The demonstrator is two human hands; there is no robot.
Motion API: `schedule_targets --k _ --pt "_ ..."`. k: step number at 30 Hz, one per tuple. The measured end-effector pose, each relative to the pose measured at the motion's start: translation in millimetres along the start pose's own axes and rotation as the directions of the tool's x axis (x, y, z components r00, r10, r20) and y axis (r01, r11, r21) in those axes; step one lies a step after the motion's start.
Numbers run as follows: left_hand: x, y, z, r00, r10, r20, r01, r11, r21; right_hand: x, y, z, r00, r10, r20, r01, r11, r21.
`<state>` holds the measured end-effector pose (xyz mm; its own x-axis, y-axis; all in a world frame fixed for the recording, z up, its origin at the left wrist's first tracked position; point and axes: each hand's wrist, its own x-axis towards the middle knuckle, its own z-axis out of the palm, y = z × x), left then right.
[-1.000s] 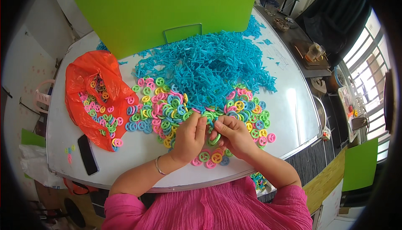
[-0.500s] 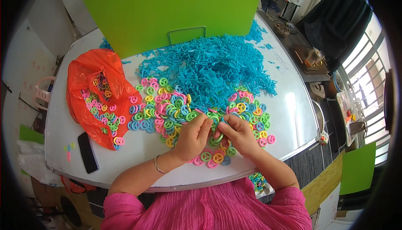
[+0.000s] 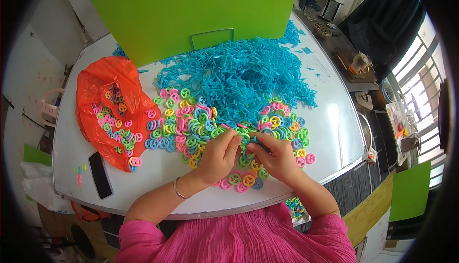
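Both my hands are close together over the near part of a spread of small plastic wheels (image 3: pixel 192 141) in pink, green, yellow and blue. Thumb and fingers of my left hand (image 3: pixel 220 156) are pinched together; what they hold, if anything, is hidden. My right hand (image 3: pixel 277 156) grips a small blue plastic piece (image 3: pixel 259 143) between thumb and forefinger, its exact shape partly covered. Loose wheels (image 3: pixel 248 180) lie under and in front of my hands. Beyond them rises a heap of thin blue plastic sticks (image 3: pixel 244 71).
A red plastic bag (image 3: pixel 88 100) with more wheels lies open at the left, a black phone (image 3: pixel 100 176) nearer me. Behind the heap stands a large green panel (image 3: pixel 186 9) with a metal handle (image 3: pixel 212 37). The white table (image 3: pixel 334 138) has a curved near edge.
My right hand has turned slightly and its fingers have shifted, so the blue piece between thumb and forefinger shows more. My left hand stays pinched in nearly the same place.
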<state>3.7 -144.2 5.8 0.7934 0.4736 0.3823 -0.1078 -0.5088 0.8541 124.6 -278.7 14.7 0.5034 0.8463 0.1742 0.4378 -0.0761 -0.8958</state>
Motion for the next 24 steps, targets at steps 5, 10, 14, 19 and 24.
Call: schedule_targets --k 5,10,14,19,24 --pt "2 -5 -2 0.99 0.142 -0.021 -0.138 0.98 0.146 3 -7 -5 0.99 -0.136 0.017 0.138 0.981 -0.134" --pt "3 3 -3 0.999 -0.012 0.038 0.011 1.0 0.017 2 -3 -8 0.995 -0.1 0.031 0.102 0.991 -0.09" --pt "4 4 -5 0.993 -0.084 0.082 0.088 0.995 -0.053 6 -3 -10 0.964 -0.265 0.016 0.262 0.943 -0.204" --pt "3 -3 -5 0.986 0.162 0.031 -0.165 0.965 0.204 0 -5 -5 0.975 -0.219 -0.032 0.209 0.959 -0.191" --pt "2 -15 -8 0.939 0.339 0.06 -0.34 0.889 0.308 0 -4 -4 0.982 -0.187 -0.025 0.18 0.968 -0.173"
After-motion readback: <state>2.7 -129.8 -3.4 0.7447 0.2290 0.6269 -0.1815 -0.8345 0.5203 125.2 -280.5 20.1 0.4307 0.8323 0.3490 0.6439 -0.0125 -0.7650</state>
